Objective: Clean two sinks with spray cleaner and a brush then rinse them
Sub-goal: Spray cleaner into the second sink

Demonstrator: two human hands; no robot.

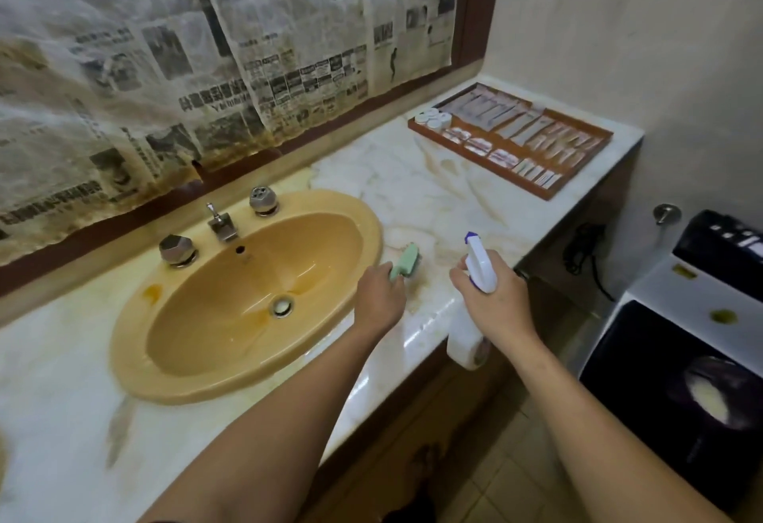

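Status: one sink [124,341] in view, yellow, set in the marble counter [433,192]. The second sink isn't visible.

Left hand [380,295] is wrapped around the handle of the green brush [406,260]. The brush head sits over the counter just beside the sink's right rim, outside the basin. Can't tell whether the bristles touch the marble.

Right hand [491,299] is clamped around the neck of the spray bottle [481,270]. The bottle is upright over the counter's front edge, right of the brush and apart from the sink. The nozzle points up and away, not into the basin. Can't tell whether a finger is on the trigger.

Basin: no foam and no running water. There are orange stains near the drain [282,306] and on the left rim. The tap [223,225] looks off.

My read: this is the spray step for this sink, not yet fired. Scrub and rinse are both pending, so the task is early.

Next move needs:
- bring the bottle left over the basin and tip the nozzle down at the stains
- squeeze the trigger and cover the walls and drain area
- keep the brush clear of the spray path, then bring it into the basin

Risk: the toiletry tray [549,194] at the back right is well apart, but overspray aimed that way could reach it. Aim left.
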